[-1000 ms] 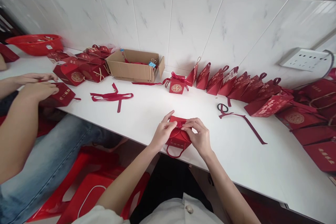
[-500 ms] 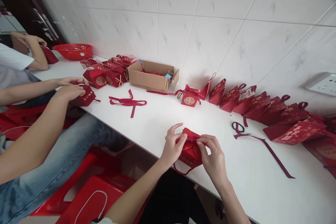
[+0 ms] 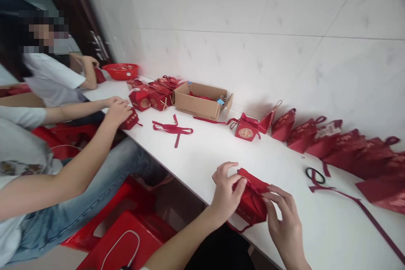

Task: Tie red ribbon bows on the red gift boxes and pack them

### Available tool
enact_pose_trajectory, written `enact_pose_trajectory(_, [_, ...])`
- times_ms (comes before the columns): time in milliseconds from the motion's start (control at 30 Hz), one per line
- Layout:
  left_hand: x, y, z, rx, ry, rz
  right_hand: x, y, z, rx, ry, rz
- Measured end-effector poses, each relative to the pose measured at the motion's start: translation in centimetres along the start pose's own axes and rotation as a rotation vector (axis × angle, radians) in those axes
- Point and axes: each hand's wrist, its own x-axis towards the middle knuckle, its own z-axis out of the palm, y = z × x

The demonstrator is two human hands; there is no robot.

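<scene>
Box (image 3: 248, 209), red, sits at the near edge of the white table (image 3: 190, 166) — left hand (image 3: 224, 196) at nine o'clock, right hand (image 3: 284, 217) at three, both pinching its ribbon (image 3: 253, 187). Another red box (image 3: 246, 131) stands at twelve, open carton (image 3: 196, 105) at eleven.

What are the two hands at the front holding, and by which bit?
A ribbon on a red box. The left hand pinches the ribbon's left side; the right hand, its right side. Whether they grip the box too is unclear.

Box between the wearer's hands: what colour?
The box is red, and the ribbon on it is also red. Head view, the only one.
</scene>
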Motion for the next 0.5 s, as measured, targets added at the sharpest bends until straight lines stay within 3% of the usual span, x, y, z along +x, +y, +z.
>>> enact_pose_trajectory(200, [-0.55, 0.45, 0.27, 0.047, 0.041, -0.018, -0.03, 0.85, -0.02, -0.077, 0.027, -0.095])
enact_pose_trajectory(500, [-0.86, 0.92, -0.21, 0.049, -0.05, -0.098, 0.23, 1.04, 0.0, -0.156, 0.082, -0.196])
